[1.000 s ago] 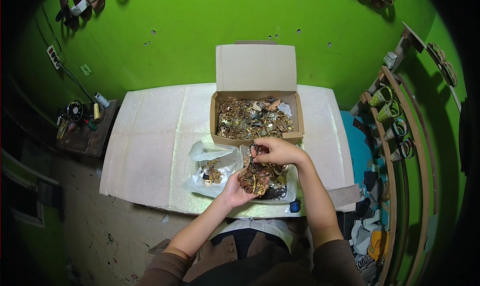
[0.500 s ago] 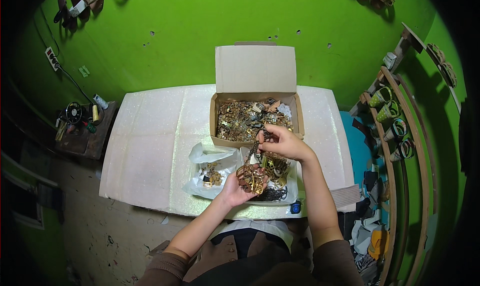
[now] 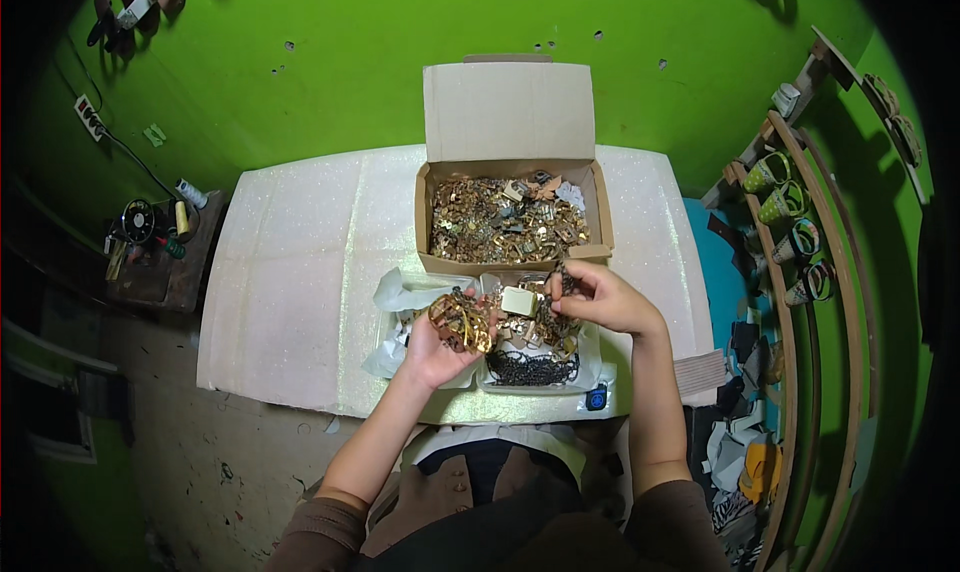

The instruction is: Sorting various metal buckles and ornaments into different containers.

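My left hand [image 3: 430, 358] is palm up, fingers curled round a heap of gold-coloured metal buckles [image 3: 462, 324], above the left tray. Over the right tray [image 3: 590, 374], my right hand [image 3: 612, 300] pinches a dark chain [image 3: 564, 275] between thumb and fingers; its lower end runs down among the tray's metal pieces. A small cream-coloured block [image 3: 518, 301] lies between my hands in that tray. Along its near side is a pile of black chain [image 3: 530, 369]. White plastic [image 3: 398, 290] lines the left tray, mostly hidden behind my left hand.
Behind the trays stands an open cardboard box [image 3: 510, 112] full of mixed metal fittings [image 3: 505, 220]. A dark blue tag [image 3: 596, 399] lies by the front edge of the glittery white tabletop [image 3: 285, 272]. At right is a wooden rack [image 3: 800, 222] with sandals; at left, a small table [image 3: 165, 272] holds thread spools.
My hands have moved apart. The left shifted left and up with the buckles; the right moved right and slightly down with the chain, uncovering the cream block and black chain.
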Motion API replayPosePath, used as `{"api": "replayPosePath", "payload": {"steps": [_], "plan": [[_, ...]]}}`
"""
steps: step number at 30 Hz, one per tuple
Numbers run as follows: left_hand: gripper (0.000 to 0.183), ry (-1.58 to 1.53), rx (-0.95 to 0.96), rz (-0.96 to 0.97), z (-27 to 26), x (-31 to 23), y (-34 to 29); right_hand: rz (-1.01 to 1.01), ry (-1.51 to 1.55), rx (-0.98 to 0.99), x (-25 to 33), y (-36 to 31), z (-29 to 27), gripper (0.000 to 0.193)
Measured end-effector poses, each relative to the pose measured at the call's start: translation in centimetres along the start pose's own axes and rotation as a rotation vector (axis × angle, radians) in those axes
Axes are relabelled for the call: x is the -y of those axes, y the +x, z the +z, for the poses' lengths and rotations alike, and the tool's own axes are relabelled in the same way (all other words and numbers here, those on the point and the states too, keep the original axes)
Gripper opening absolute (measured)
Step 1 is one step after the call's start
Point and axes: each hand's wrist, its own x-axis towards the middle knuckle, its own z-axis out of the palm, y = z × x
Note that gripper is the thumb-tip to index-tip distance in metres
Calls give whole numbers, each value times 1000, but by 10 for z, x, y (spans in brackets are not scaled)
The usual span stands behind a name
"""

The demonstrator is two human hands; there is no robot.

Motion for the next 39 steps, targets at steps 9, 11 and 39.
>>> {"api": "replayPosePath", "payload": {"steps": [9, 11, 39], "plan": [[31, 60, -32, 13, -3, -4, 0, 48, -295, 48, -56, 3, 32, 11], [31, 42, -31, 2, 0, -3, -2, 26, -271, 33, -61, 2, 42, 11], [31, 57, -5, -25, 10, 1, 10, 170, -490, 105, -91, -29, 64, 16]]}}
